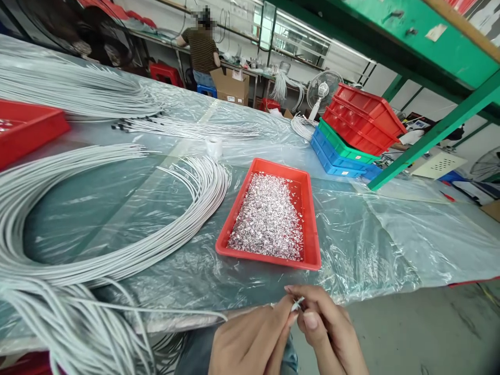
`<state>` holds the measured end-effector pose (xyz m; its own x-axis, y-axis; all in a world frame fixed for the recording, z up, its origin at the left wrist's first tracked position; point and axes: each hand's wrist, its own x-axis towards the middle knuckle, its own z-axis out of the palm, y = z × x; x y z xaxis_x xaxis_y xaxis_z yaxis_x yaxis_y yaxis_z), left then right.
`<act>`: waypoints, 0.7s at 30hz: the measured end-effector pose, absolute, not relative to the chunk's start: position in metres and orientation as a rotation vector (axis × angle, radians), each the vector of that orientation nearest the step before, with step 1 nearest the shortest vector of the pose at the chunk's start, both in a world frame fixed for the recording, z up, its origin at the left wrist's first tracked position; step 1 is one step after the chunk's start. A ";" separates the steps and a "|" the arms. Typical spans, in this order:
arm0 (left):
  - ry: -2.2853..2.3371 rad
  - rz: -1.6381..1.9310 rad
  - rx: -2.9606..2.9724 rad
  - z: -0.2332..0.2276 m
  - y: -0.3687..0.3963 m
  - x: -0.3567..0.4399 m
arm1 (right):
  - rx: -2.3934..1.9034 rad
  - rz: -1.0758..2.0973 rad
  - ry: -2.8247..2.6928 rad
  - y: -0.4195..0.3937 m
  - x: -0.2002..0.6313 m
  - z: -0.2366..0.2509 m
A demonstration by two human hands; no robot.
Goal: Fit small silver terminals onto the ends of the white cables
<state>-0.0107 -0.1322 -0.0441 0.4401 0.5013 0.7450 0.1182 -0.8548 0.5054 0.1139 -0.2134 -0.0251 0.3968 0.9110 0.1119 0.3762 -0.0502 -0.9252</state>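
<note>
A small silver clip (297, 303) sits pinched between both sets of fingertips, right at the table's near edge, just this side of the red tray (312, 229). The left hand (253, 338) closes finger and thumb around the end of a thin white cable (156, 311). That cable runs off leftward from the tray's near corner toward the big loops. The right hand (332, 333) meets it from the other side, thumb and forefinger tight on the clip, thumbnail up. Both grips are closed down to almost nothing, and whether the clip is already seated on the cable end is too small to tell.

By the look of it, this is the fitting step: terminal going onto wire end. The next move would call for a fine, straight push, with the cable end kept steady so the tiny piece doesn't slip out.

The tray just beyond the hands is heaped with glittering metal clips (269, 219). Left of the tray, a broad sweep of white cables (117, 229) curves over the plastic sheet (371, 245) covering the table. Beyond the tray's far end stands a small white roll (213, 147). Off past its far right corner is a stack of red, green and blue crates (351, 135), with a fan (323, 91) behind. Far back, another person (201, 49) works at a bench.
</note>
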 end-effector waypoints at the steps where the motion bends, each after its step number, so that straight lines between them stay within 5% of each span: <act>1: 0.543 1.412 2.361 -0.045 -0.133 -0.010 | -1.594 0.668 -1.159 -0.212 0.113 -0.027; 21: 0.735 1.566 2.322 -0.050 -0.131 0.006 | -1.466 0.716 -0.837 -0.208 0.088 -0.041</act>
